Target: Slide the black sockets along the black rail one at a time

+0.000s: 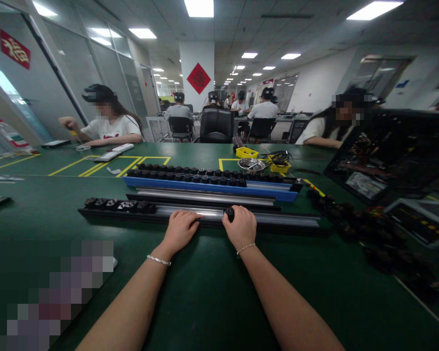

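Right hand (237,222) pinches a block (229,213) midway along the rail (285,220); left hand (181,229) rests on its near side, grip unclear. Seating the block seems the step; next calls for keeping it aligned.

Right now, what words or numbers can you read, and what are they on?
"福": red sign at upper left.
Red diamond on the pillar: too blurred to read.
Bottle label: too blurred.
Shirt's red print: too blurred.
Yellow marks on the box at right: too small.
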Available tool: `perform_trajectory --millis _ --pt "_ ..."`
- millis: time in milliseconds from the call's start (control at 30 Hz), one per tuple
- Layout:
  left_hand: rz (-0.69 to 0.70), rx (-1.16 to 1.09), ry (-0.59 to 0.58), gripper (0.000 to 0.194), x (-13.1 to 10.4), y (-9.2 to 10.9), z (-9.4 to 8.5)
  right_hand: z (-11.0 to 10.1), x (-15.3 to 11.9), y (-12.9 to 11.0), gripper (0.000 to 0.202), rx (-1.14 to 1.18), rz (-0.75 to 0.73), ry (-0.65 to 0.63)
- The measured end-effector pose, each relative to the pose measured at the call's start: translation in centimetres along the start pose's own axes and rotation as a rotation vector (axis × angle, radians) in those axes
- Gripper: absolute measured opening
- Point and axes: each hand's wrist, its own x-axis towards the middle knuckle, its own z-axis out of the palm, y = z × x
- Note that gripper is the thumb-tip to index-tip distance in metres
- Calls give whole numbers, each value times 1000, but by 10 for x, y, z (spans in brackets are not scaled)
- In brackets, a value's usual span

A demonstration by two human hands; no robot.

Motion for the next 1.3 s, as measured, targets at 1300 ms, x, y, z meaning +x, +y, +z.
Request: perform_trajectory --millis 1300 --pt "1 2 -3 25 0 -1 1 -1 0 3 20 -40 -8 -1"
